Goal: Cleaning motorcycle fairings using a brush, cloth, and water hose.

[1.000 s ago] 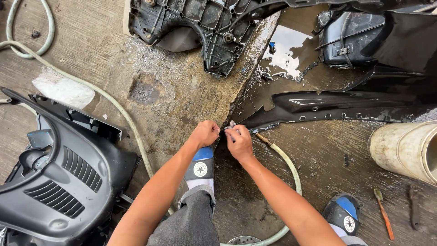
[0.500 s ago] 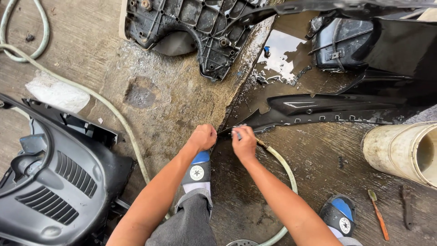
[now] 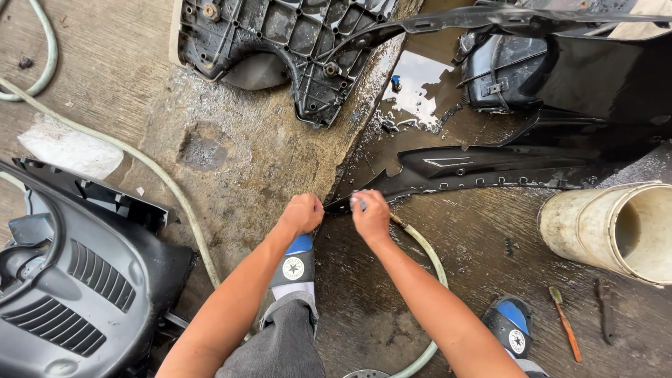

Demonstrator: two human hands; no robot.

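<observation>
A long glossy black plastic body panel lies on the wet concrete, its pointed tip reaching toward me. My left hand is closed around that tip. My right hand is closed beside it, pinching something small and pale against the panel's edge; what it is I cannot tell. A pale green hose with a brass end runs out from under my right hand and curves down between my feet.
A dark vented fairing lies at left, a ribbed black panel at the top, another black part at top right. A dirty white bucket lies on its side at right, by an orange-handled brush. Puddle.
Both hands have stayed together at the panel's tip. The view has drifted, so everything sits a little left and lower in the picture.
</observation>
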